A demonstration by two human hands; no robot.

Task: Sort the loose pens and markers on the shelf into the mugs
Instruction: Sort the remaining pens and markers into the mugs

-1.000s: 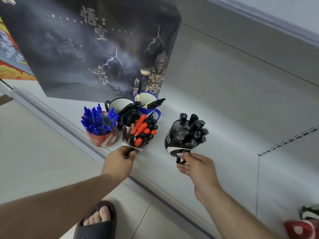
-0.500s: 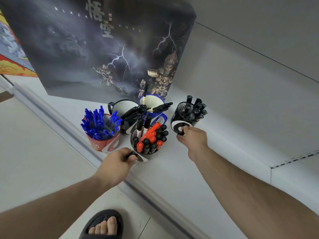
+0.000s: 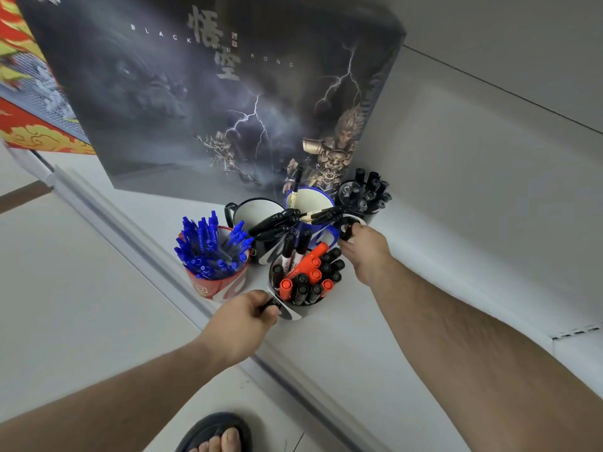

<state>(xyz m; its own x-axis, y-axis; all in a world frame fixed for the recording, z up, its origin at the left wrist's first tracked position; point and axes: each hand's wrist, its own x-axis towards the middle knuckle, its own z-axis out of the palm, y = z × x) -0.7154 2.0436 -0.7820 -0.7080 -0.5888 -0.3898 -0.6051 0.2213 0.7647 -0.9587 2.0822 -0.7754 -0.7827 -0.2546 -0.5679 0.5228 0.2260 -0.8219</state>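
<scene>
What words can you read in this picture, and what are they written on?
"BLACK WU KONG", in spaced white letters, on the big dark box standing at the back of the shelf.
"悟空", in large grey characters, on the same box, with a small red seal beside them that is too small to read.
The print on the red mug, the black mug and the marker barrels is too small or blurred to read.

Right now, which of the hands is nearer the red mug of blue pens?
Left. The left hand grips the handle of the mixed-marker mug, just right of the red mug. The right hand holds the black mug farther back right.
</scene>
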